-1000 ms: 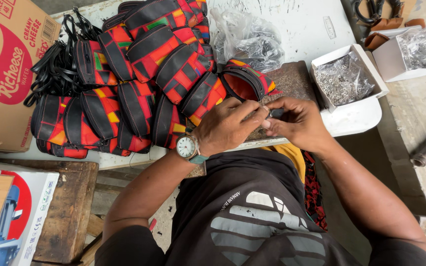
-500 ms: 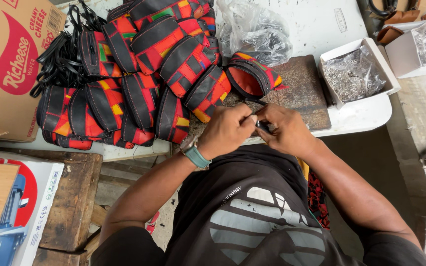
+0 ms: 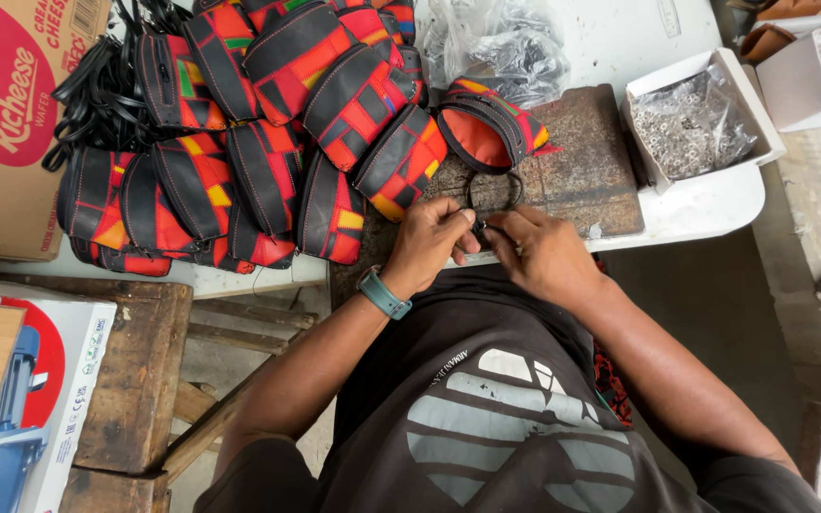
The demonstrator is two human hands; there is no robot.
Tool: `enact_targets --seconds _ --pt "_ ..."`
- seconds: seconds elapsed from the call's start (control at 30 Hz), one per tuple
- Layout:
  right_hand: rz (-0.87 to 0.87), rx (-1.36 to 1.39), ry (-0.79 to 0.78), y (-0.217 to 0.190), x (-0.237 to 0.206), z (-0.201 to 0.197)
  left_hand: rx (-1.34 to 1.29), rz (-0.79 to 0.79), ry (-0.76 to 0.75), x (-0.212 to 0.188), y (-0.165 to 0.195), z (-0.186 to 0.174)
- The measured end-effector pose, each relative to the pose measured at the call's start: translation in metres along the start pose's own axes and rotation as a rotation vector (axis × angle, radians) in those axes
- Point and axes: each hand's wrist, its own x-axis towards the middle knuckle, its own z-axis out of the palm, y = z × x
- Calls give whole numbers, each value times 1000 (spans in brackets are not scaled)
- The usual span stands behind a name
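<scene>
My left hand [image 3: 437, 239] and my right hand [image 3: 542, 255] meet at the near edge of a dark worn work block [image 3: 582, 161]. Both pinch a thin black cord loop [image 3: 492, 190] that runs up to an open red and black patterned pouch [image 3: 486, 128] lying on the block. My left wrist wears a teal watch [image 3: 382, 294]. The fingertips of both hands touch where the cord ends come together.
A heap of finished red, black and yellow pouches [image 3: 258, 123] fills the table's left side, beside black straps [image 3: 97, 90] and a cardboard carton [image 3: 11, 114]. A white box of small metal fittings [image 3: 691, 123] sits right. A clear plastic bag [image 3: 501, 43] lies behind.
My hands have drawn back from the pouch towards my body. The cord loop now shows between them and the pouch, which lies free on the block.
</scene>
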Motion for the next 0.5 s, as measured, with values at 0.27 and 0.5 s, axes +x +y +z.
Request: enact_targets --seconds 0.27,0.5 --pt "-194 -46 31 -6 3 6 -225 -174 -86 -4 -8 -14" --pt "-150 -47 79 -15 4 -12 -325 230 -50 -8 -29 10"
